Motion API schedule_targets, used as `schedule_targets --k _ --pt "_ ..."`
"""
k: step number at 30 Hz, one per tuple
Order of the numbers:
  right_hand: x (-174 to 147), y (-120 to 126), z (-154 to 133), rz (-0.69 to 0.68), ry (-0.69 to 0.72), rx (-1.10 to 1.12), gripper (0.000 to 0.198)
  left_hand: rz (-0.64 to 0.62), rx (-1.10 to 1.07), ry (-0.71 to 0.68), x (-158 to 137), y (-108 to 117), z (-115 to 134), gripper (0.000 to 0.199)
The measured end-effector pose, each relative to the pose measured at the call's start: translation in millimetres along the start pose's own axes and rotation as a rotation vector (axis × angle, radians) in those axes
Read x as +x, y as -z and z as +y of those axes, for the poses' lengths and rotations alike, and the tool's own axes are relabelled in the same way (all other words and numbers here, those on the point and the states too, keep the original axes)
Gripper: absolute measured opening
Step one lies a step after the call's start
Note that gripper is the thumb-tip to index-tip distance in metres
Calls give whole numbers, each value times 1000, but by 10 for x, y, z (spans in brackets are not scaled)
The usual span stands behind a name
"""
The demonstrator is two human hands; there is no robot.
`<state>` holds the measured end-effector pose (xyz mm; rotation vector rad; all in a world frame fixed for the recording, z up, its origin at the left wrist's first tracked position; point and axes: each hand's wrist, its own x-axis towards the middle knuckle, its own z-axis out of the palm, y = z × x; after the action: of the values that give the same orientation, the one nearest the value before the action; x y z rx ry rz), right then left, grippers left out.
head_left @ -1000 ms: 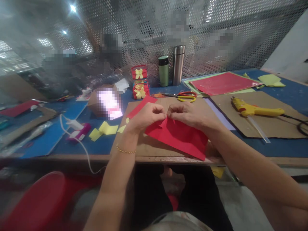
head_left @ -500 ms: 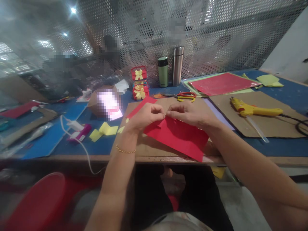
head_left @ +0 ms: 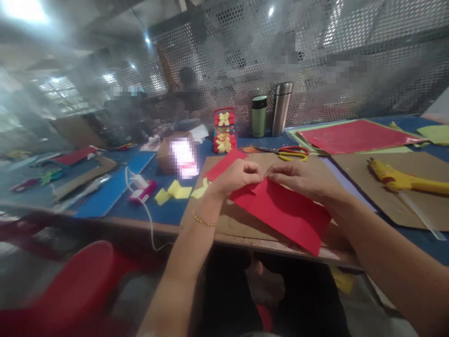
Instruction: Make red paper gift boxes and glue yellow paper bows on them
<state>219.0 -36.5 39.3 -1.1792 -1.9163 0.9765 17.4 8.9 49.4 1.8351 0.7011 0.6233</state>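
Observation:
A sheet of red paper (head_left: 284, 208) is held up at its far edge between both hands, its near corner dipping past the front edge of the table. My left hand (head_left: 242, 177) pinches that far edge with thumb and forefinger. Close beside it, my right hand (head_left: 298, 178) pinches the same edge, fingertips nearly touching the left ones. Under the sheet lies a brown cardboard piece (head_left: 242, 229). Another red paper strip (head_left: 224, 164) rests on the cardboard beyond my left hand. Yellow paper pieces (head_left: 175, 190) lie left of it.
Scissors (head_left: 293, 152), a green cup (head_left: 259, 117), a steel flask (head_left: 282, 110) and red boxes with yellow bows (head_left: 224, 133) stand or lie behind. At right a yellow glue gun (head_left: 403, 178) rests on cardboard. A lit phone (head_left: 184, 157) and a purple power adapter (head_left: 142, 192) are left.
The view has swung left, so everything appears further right and slightly lower. Both hands keep their pinch on the red paper; little else differs.

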Motion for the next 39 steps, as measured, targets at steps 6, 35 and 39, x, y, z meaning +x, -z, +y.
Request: schedule_targets --k 6,35,39 --pt "14 -41 13 48 -14 -29 30 0 13 7 29 -10 -46 12" --pt "-14 -9 -24 135 -46 -141 27 15 -64 -28 56 -71 -61 13" --pt "3 12 22 118 -61 -134 39 5 -35 -1 64 -50 -82 15"
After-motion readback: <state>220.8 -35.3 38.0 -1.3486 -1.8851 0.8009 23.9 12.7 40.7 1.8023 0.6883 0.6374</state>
